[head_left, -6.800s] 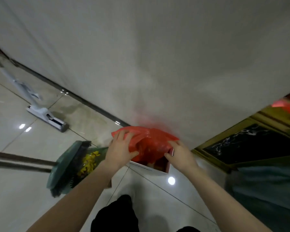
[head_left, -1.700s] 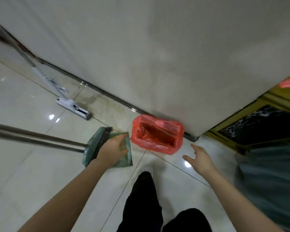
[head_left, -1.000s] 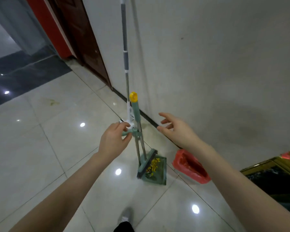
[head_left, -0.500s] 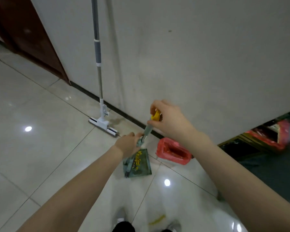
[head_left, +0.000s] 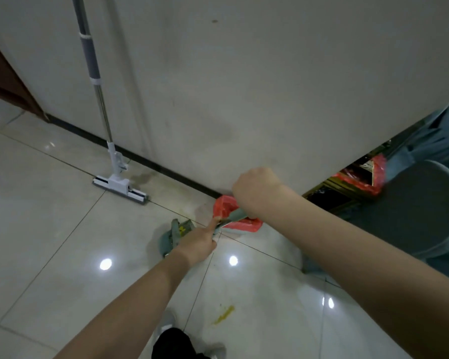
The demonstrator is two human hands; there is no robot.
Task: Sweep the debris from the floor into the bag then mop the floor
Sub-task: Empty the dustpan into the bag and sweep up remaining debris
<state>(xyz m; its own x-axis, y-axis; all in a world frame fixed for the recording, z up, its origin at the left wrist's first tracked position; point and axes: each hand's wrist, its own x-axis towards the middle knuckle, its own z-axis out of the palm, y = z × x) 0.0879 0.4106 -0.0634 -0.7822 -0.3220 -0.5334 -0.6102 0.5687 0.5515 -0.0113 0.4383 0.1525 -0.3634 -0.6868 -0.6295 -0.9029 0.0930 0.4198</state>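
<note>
Head view, item by item.

Left hand [head_left: 197,243]: I am seeing it closing around the lower part of the green handles [head_left: 232,218], fingers wrapped.

Right hand [head_left: 255,191]: I am seeing it fisting around the upper end of the same handles; whether it is gripping the broom's or the dustpan's I cannot tell.

Dustpan [head_left: 176,233]: it is sitting on the floor tiles [head_left: 49,216] just beside the bag, with yellow debris [head_left: 182,228] lying in it. The broom head is hard to separate from the pan.

Red bag [head_left: 224,206]: it is standing open at the foot of the wall [head_left: 244,86], partly covered by my right wrist.

Mop [head_left: 119,182]: it is leaning untouched against the wall, head resting on the floor at the wall's base, well apart from the pan.

Yellow smear [head_left: 224,310]: it is lying on the tile near my shoe.

Step in hand, as I am judging it: the debris is collected but not yet bagged. The next move is calling for lifting the pan by its handle and tipping it over the bag's mouth without spilling; mopping is waiting after that.

Obscured: the bag's interior and the handle tops are hiding behind my hands; the grey bin [head_left: 412,208] at the right edge is being cut off and blurred.
</note>
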